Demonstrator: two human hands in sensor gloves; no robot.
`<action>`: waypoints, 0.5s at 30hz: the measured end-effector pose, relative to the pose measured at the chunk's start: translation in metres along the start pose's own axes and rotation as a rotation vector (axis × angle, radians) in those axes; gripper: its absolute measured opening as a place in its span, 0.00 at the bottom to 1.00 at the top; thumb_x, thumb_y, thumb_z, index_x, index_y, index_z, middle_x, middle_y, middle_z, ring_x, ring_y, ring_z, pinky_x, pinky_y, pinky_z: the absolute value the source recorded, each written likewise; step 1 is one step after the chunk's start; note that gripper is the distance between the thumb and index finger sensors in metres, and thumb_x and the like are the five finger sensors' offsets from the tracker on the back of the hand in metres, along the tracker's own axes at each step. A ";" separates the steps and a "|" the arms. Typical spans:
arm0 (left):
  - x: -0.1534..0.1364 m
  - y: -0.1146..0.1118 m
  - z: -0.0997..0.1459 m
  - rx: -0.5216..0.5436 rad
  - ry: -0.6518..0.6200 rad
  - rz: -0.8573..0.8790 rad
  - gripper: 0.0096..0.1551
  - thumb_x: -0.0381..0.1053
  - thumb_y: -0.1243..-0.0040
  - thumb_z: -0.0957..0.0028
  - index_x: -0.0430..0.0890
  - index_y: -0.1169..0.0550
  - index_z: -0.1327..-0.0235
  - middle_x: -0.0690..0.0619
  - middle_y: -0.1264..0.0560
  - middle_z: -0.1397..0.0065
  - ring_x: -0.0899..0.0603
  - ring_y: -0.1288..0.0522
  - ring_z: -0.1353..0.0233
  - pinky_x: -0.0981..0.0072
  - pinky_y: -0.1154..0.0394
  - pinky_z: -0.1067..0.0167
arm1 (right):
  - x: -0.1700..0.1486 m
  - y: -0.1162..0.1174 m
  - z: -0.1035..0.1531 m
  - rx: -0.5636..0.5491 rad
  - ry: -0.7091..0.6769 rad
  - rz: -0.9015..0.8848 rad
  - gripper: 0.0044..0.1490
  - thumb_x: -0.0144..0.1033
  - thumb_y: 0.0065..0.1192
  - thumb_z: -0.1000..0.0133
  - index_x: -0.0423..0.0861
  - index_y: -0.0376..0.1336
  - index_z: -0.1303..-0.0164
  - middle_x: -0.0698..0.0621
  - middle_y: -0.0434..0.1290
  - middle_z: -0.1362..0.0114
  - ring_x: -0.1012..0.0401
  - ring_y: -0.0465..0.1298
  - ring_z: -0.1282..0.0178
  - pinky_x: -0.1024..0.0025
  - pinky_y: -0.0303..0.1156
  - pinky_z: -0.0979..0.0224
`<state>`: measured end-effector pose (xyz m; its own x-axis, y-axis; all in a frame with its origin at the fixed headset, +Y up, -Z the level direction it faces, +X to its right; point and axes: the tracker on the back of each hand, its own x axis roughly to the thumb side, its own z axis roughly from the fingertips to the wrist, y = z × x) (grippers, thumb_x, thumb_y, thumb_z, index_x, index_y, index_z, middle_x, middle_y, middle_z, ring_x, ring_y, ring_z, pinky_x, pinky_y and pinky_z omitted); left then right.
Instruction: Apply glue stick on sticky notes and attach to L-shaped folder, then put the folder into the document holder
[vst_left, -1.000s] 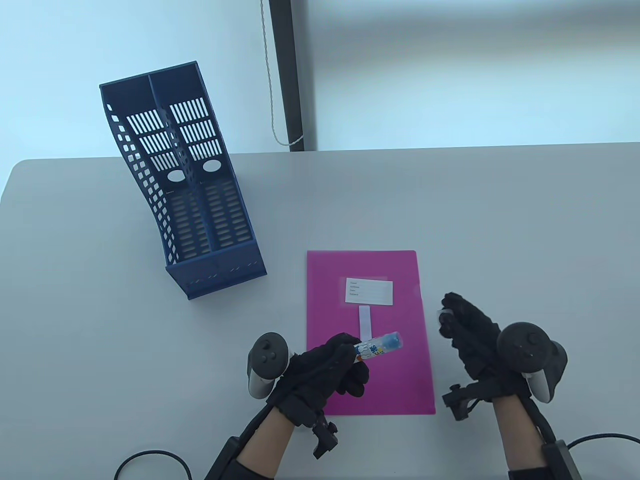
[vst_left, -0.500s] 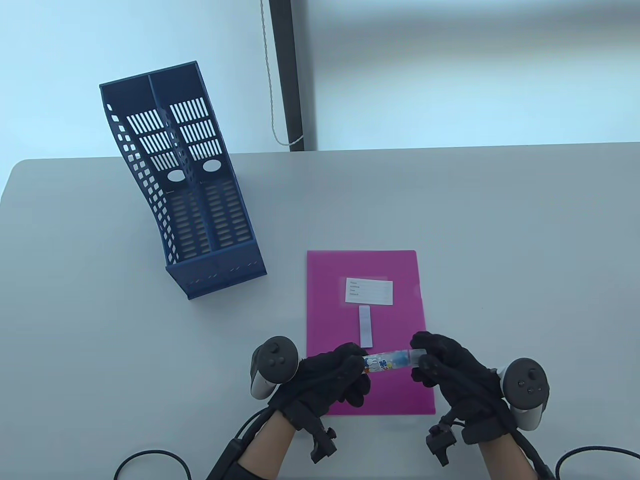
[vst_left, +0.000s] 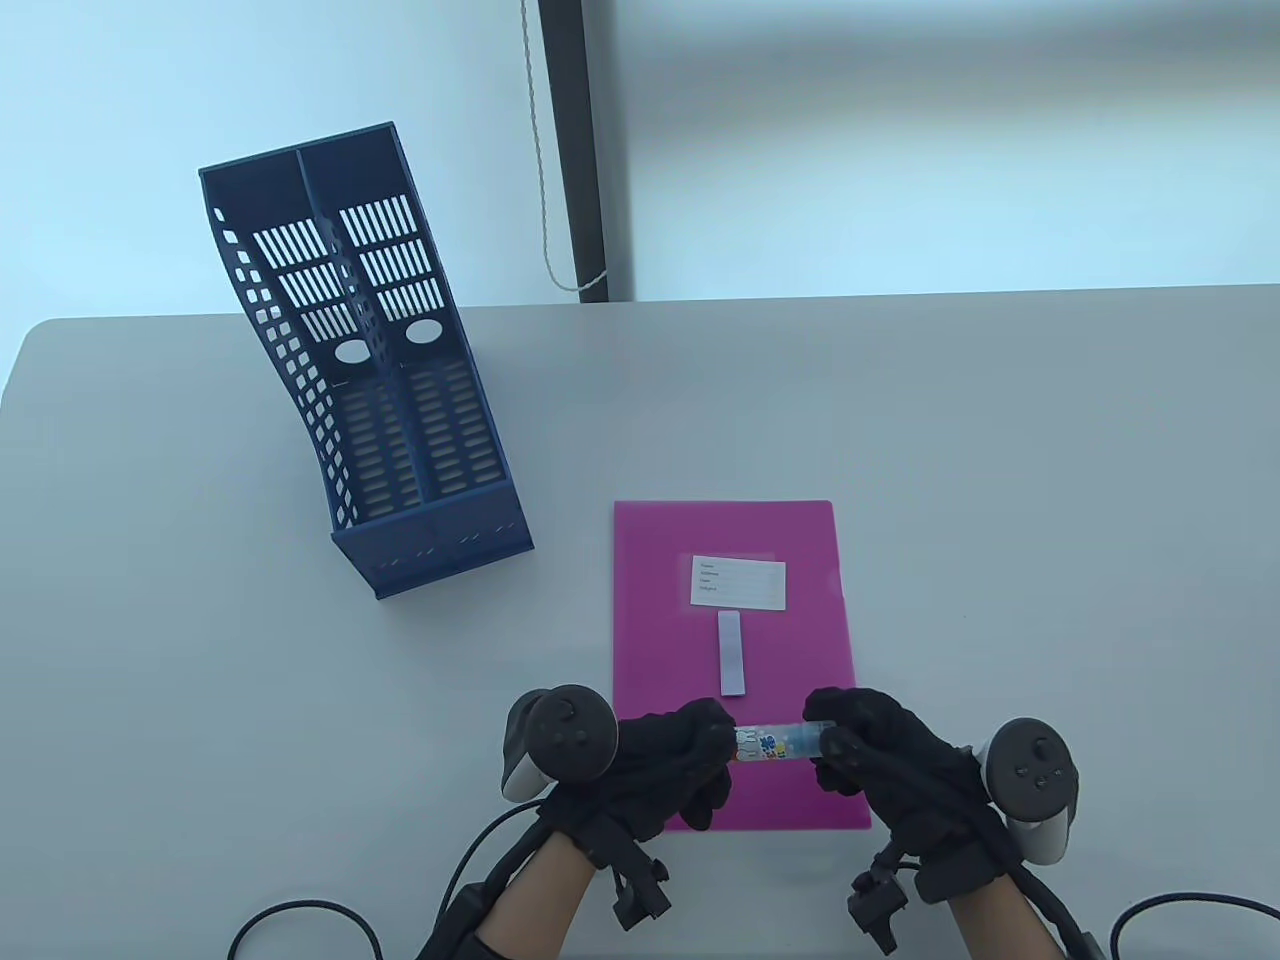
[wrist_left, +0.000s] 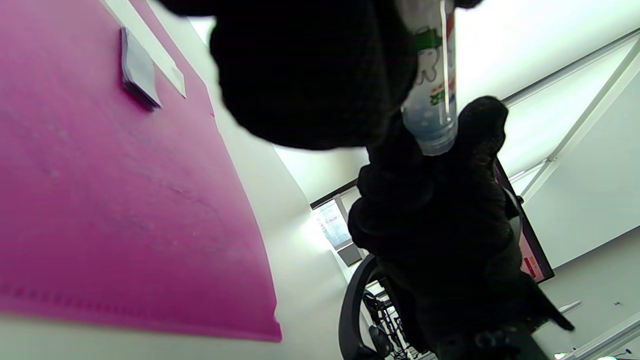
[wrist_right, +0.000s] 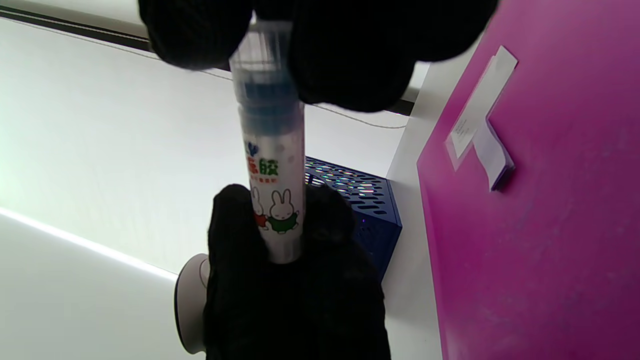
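Note:
A glue stick (vst_left: 775, 742) with a cartoon print lies level above the near end of the pink L-shaped folder (vst_left: 735, 540). My left hand (vst_left: 712, 745) grips its body. My right hand (vst_left: 830, 742) pinches the clear cap, which sits over the blue end of the glue stick (wrist_right: 274, 165). A white label (vst_left: 738, 583) is on the folder, and a pale strip of sticky notes (vst_left: 731, 653) lies just below it. The blue document holder (vst_left: 370, 370) stands at the far left. In the left wrist view the glue stick (wrist_left: 432, 75) points at my right hand (wrist_left: 440, 225).
The grey table (vst_left: 1000, 450) carries only the folder and the holder. Glove cables (vst_left: 300, 915) trail off its near edge. Behind the table a dark pole (vst_left: 585, 150) and a thin cord (vst_left: 540, 150) hang in front of the wall.
My right hand, which held the cap apart at the folder's right edge, moved left and brought the cap onto the glue stick's blue end. My left hand sank slightly toward me.

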<state>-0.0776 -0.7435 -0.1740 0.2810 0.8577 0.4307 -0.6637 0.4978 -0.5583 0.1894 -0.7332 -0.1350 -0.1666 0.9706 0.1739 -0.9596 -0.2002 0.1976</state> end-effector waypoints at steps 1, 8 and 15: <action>0.002 -0.001 0.000 -0.001 0.001 -0.026 0.37 0.64 0.64 0.36 0.32 0.25 0.47 0.49 0.17 0.61 0.50 0.16 0.70 0.67 0.22 0.72 | -0.001 0.000 0.000 0.002 0.012 -0.026 0.32 0.48 0.60 0.37 0.40 0.63 0.29 0.41 0.77 0.44 0.59 0.79 0.54 0.67 0.75 0.50; 0.003 -0.002 0.000 -0.008 0.006 -0.042 0.37 0.64 0.65 0.37 0.32 0.25 0.50 0.51 0.17 0.65 0.52 0.17 0.74 0.68 0.23 0.75 | -0.006 0.002 0.000 0.038 0.068 -0.112 0.31 0.46 0.61 0.37 0.39 0.64 0.31 0.39 0.76 0.45 0.57 0.78 0.55 0.64 0.74 0.49; 0.005 -0.001 0.000 -0.022 0.017 -0.027 0.37 0.63 0.64 0.37 0.32 0.25 0.51 0.52 0.18 0.66 0.53 0.18 0.75 0.69 0.23 0.77 | -0.009 0.007 -0.001 0.062 0.114 -0.181 0.31 0.44 0.62 0.38 0.38 0.64 0.31 0.37 0.76 0.45 0.56 0.78 0.56 0.63 0.74 0.49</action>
<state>-0.0759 -0.7399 -0.1715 0.3105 0.8461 0.4333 -0.6404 0.5230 -0.5624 0.1844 -0.7437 -0.1360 -0.0208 0.9996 0.0206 -0.9610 -0.0256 0.2752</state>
